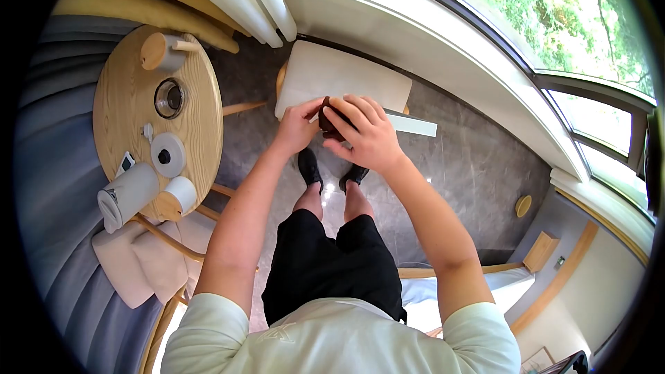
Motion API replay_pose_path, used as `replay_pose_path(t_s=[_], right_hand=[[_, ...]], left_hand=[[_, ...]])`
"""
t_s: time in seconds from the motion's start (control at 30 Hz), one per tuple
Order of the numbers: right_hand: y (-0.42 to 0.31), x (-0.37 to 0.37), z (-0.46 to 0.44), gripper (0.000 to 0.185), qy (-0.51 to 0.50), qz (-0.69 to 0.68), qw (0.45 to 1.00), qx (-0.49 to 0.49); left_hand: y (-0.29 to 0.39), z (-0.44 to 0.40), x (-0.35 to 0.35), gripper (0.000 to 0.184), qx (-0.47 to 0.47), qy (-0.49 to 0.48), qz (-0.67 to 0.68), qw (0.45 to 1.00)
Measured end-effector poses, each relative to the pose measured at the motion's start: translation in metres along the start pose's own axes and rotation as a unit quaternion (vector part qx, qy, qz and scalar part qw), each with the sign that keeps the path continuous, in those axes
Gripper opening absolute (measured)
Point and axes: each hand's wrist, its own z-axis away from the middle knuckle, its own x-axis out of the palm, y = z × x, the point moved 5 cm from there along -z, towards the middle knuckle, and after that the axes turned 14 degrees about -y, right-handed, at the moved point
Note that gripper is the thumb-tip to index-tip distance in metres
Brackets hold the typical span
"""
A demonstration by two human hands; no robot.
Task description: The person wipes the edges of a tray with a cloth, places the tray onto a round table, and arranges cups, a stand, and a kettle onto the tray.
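Pale shirt (332, 343), left hand (298, 129) and right hand (373, 140) holding brown object (327, 122), well off table edge (216, 107)

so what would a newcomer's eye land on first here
Likely the left hand and right hand at the centre, meeting at a dark brown object. Next, the round wooden table at the left, with several things on it, then the green foliage outside the window at the upper right.

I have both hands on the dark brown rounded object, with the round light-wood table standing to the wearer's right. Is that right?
Not quite: the round light-wood table stands to the wearer's left, as the head view shows. The left hand and right hand are indeed on the dark brown rounded object.
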Motion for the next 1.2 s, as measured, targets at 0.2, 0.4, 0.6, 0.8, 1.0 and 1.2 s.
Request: replay_pose_path(t_s=[0.2,0.4,0.6,0.8,1.0,1.2], right_hand=[[-0.003,0.016,0.012,0.049,-0.067,0.093,0.993,-0.031],[-0.010,0.013,0.011,0.048,-0.083,0.068,0.994,0.003],[-0.004,0.015,0.017,0.048,-0.110,0.073,0.990,0.050],[0.003,0.010,0.027,0.047,-0.123,0.077,0.988,0.062],[0.006,0.008,0.036,0.046,-0.113,0.068,0.989,0.061],[0.014,0.001,0.046,0.045,-0.105,0.077,0.989,0.073]], left_hand=[[-0.006,-0.002,0.001,0.044,0.030,-0.006,-0.050,0.998],[-0.002,-0.001,-0.002,0.043,0.033,-0.007,-0.129,0.991],[0.019,-0.002,0.001,0.044,0.027,-0.021,-0.158,0.987],[0.005,-0.005,0.003,0.044,0.034,-0.035,-0.122,0.991],[0.007,-0.002,0.006,0.041,0.027,-0.034,-0.121,0.992],[-0.002,-0.004,0.005,0.039,0.021,-0.021,-0.114,0.993]])
